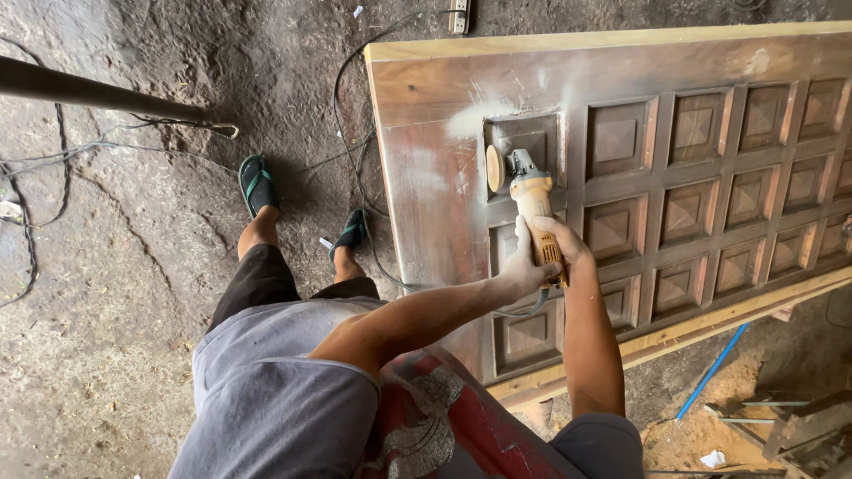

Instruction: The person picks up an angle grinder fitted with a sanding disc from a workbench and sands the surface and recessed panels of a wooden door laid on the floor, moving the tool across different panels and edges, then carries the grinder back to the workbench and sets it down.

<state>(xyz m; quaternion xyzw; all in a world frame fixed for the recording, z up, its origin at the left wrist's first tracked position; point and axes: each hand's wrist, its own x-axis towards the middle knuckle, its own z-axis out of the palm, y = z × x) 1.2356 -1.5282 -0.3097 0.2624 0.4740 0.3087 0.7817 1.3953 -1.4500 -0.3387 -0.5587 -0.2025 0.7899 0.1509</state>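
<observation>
While you hold the yellow grinder (531, 197) tight in both hands, its round disc (493, 168) sits in a square pocket of the big brown wooden door (710, 177). Your left hand (524, 266) and right hand (564, 248) wrap its handle. White dust (475, 115) lies beside it. A black cord (355, 168) trails over the dirt floor (133, 293).

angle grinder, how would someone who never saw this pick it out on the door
Start with the big brown wooden door of raised square panels lying across the right of the view. At its left end both hands, left and right, grip a yellow angle grinder with a round tan sanding disc. It is the only tool on the door, with pale sanding dust beside it.
</observation>
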